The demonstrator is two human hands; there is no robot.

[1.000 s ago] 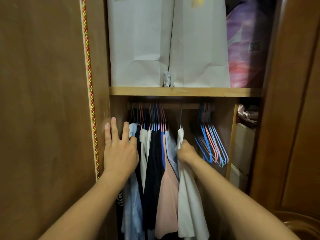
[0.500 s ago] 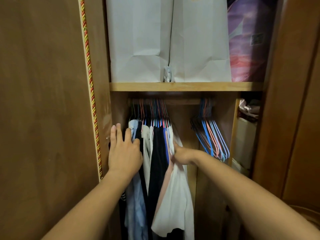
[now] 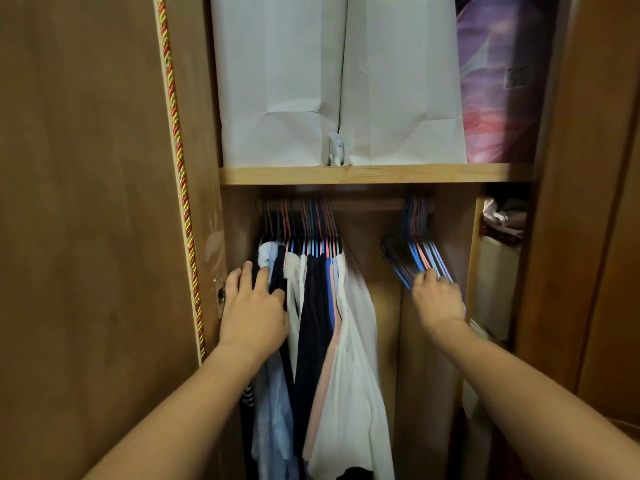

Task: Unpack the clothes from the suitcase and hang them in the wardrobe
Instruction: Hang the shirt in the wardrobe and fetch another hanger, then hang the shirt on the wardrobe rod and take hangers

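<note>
Wooden wardrobe (image 3: 104,202) interior fills the view, its left door panel edged with a red and gold twisted cord (image 3: 176,161). On the upper shelf (image 3: 374,174) two white paper bags (image 3: 339,81) stand side by side from the left end to past the middle, with a purple printed bag (image 3: 498,81) at the right end. Below the shelf runs a hanging rail (image 3: 367,204). At the rail's left end hang the clothes (image 3: 332,323) on coloured hangers, packed together: light blue, white, dark navy, pink and white garments, the white one outermost on the right. At the rail's right end a bunch of empty hangers (image 3: 415,251) hangs, well apart from the clothes. The left hand (image 3: 254,311) lies flat against the leftmost garments, fingers straight and spread, gripping nothing. The right hand (image 3: 438,299) reaches to the lower ends of the empty hangers, fingers curled against them; whether it has actually closed on one cannot be told. A side compartment at the right edge holds folded items (image 3: 504,220) above a pale box (image 3: 495,278).
</note>
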